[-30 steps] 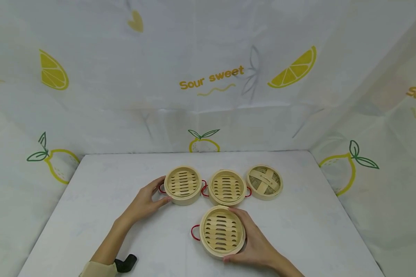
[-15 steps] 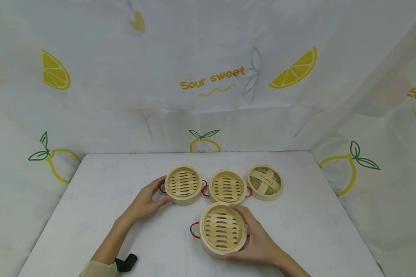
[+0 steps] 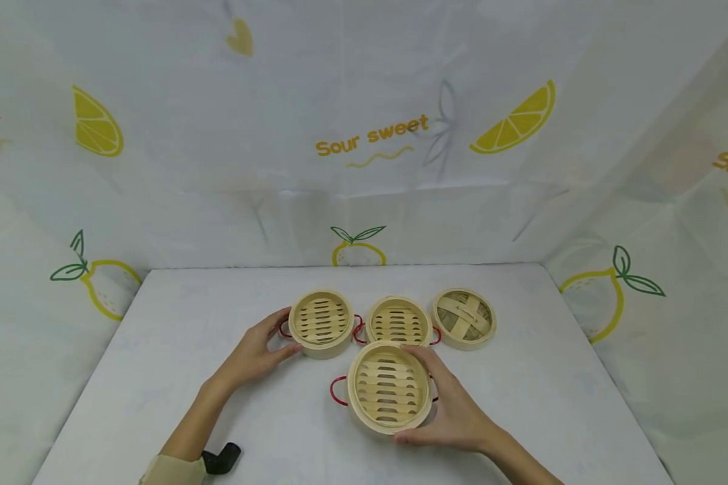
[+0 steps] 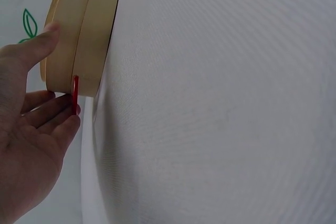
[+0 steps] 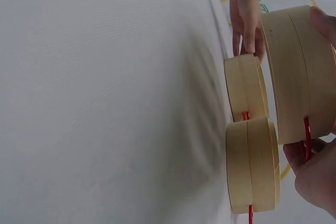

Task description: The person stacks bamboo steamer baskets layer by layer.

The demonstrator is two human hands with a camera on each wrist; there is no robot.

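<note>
The right hand (image 3: 451,407), thumb and fingers spread wide round the wall, grips the near basket (image 3: 388,389) by its right side, and we see it raised off the table (image 3: 522,411). Round, it has no long axis. The middle basket (image 3: 398,320) lies to its far side; the left basket (image 3: 321,322), far left, has the left hand (image 3: 257,351) curved round its left edge. We count three baskets, one lid (image 3: 464,318).

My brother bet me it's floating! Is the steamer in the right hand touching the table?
Apart. The right wrist view shows a gap between the steamer and the table, with the left hand partly visible through it.
</note>
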